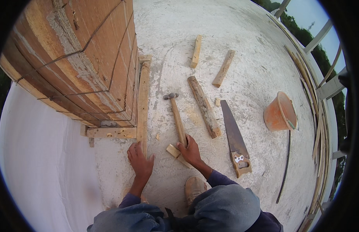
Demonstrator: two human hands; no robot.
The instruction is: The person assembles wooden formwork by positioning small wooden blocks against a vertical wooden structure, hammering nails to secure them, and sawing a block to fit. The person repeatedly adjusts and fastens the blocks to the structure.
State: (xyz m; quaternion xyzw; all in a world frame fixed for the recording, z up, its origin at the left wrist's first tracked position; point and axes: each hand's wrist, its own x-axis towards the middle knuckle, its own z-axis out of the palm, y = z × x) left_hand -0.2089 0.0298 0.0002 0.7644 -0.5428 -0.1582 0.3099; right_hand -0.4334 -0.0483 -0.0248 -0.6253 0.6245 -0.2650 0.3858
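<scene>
My right hand [190, 150] is closed round the lower handle of a ball-peen hammer [178, 116], whose metal head points away from me, close to the ground. Under and beside that hand lies a short wood offcut [173, 151]. My left hand [141, 161] is at the near end of a long wooden batten [144, 96], thumb held apart from the fingers; its fingertips seem to touch the wood. The batten runs along the foot of a tall column form of wooden boards [106, 58] bound with wire. A shorter crosspiece [111, 133] meets the batten at the form's near side.
Right of the hammer lie a rough timber length [204, 106] and a handsaw [235, 133]. Two wood pieces, one pale [196, 51] and one darker [224, 69], lie farther off. An orange bucket [274, 115], a dark rod [284, 170] and several long poles [318, 127] are at the right.
</scene>
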